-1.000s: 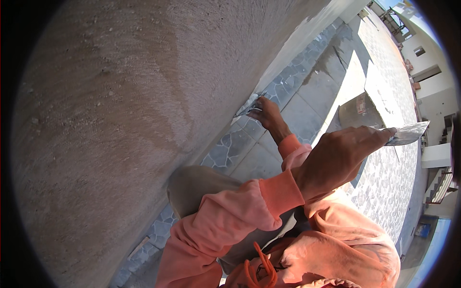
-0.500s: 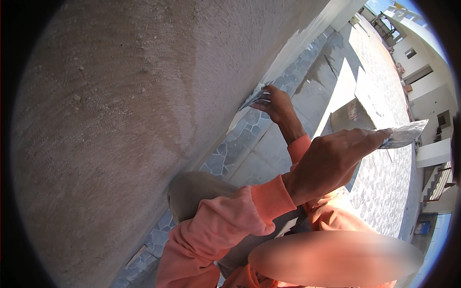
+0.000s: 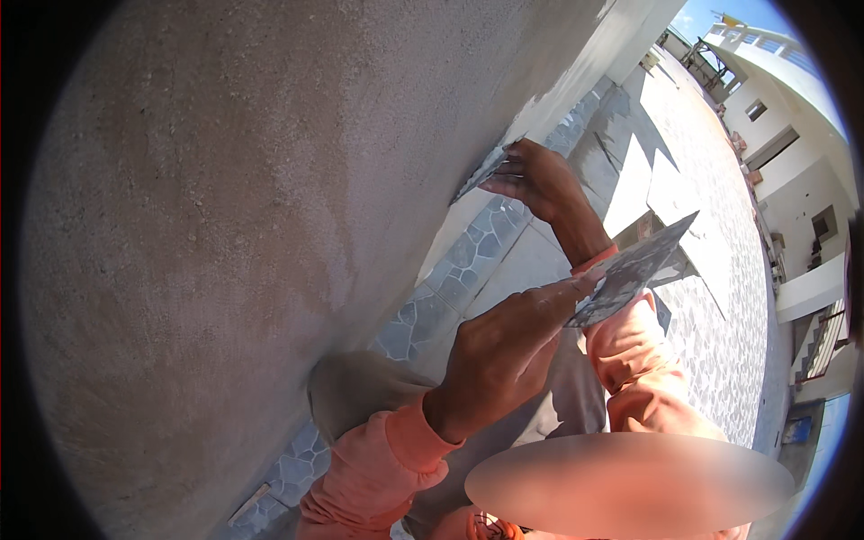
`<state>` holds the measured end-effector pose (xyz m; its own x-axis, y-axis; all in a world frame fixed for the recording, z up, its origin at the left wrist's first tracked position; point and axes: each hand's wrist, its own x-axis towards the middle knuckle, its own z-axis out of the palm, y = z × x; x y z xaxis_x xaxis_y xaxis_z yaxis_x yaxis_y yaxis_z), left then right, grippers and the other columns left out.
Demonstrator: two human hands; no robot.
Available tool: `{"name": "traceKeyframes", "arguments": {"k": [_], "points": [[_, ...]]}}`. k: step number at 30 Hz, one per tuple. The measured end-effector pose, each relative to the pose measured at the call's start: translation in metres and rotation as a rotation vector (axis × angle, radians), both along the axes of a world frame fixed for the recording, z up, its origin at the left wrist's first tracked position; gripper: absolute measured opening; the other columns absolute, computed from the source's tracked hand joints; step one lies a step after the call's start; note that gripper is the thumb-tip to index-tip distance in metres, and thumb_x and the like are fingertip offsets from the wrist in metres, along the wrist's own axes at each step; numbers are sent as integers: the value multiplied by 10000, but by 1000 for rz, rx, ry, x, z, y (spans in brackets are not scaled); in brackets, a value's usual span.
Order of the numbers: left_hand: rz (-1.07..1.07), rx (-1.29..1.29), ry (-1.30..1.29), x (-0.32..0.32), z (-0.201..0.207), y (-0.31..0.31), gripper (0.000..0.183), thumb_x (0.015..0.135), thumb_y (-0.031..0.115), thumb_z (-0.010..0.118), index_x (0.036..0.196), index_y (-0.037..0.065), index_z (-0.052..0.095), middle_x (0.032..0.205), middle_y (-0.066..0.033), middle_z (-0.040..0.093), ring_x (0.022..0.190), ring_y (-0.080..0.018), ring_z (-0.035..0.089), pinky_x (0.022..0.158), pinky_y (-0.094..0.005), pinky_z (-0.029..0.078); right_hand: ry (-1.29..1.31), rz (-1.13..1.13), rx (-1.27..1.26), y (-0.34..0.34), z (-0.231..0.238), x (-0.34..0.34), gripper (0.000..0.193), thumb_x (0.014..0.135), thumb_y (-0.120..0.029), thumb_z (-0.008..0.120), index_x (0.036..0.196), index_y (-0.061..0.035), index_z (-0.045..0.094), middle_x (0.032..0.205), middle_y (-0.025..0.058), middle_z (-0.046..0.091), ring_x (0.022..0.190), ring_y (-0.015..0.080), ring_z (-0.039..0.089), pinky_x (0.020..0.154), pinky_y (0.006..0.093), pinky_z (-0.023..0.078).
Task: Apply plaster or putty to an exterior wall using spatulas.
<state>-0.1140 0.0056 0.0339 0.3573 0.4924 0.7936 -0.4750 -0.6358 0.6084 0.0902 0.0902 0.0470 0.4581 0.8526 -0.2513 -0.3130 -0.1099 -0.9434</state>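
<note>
My right hand (image 3: 544,184) reaches out along the wall and grips a putty knife (image 3: 484,171). Its blade lies against the low part of the rough grey plastered wall (image 3: 225,225), where whitish putty shows along the blade. Nearer to me, my left hand (image 3: 499,355) is closed on a second putty knife (image 3: 634,270). That wide metal blade is smeared with grey and points up to the right, apart from the wall, in front of my right forearm. Both handles are mostly hidden by my fingers. A smooth pale strip (image 3: 441,243) runs along the wall's foot.
Stone-patterned floor tiles (image 3: 459,265) border the wall, with my bent knee (image 3: 360,387) close to it. A bucket (image 3: 641,229) stands beyond the left putty knife, partly hidden. A thin strip (image 3: 249,504) lies on the floor at lower left. Pale buildings (image 3: 801,198) rise at right.
My left hand has drawn back to the left and down, turning its putty knife upward. My right hand has shifted slightly up and right, its blade still on the wall.
</note>
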Motion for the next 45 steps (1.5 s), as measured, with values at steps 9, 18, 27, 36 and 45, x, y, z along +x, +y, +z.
{"name": "traceKeyframes", "arguments": {"k": [9,18,27,36,45], "points": [[218,-123,331,-44,-22,1,394,817,-94,570,1200,-3,578,1062,-182,652,893,-303,665,741,-329,529,-85,106,-22,7,45,8,322,924,-63,420,1119,187,362,978,270,537,860,424,638,811,435,593],[120,-231,317,-29,-45,-6,310,844,-45,571,1153,-19,592,1052,-194,651,911,-316,663,753,-325,518,-267,261,-24,15,123,10,319,927,-75,416,1150,140,338,1048,332,549,937,420,643,817,399,595],[261,-346,325,-32,-56,-2,259,829,-12,596,1087,-32,597,929,-200,659,803,-314,668,695,-329,515,-109,278,152,-36,116,46,206,862,-61,393,961,97,480,919,200,601,796,295,658,762,376,598],[350,-449,323,-30,-56,2,235,829,8,623,1057,-39,592,882,-173,670,769,-242,683,677,-309,516,132,21,-5,-25,-39,36,180,829,-39,419,949,78,487,921,185,577,831,316,638,730,444,561],[399,-519,225,-30,-60,6,233,832,25,638,1048,-45,589,839,-151,671,737,-168,661,661,-284,504,106,96,33,-11,12,30,201,885,-103,419,1015,38,479,1010,205,583,905,310,616,825,422,551]]}}
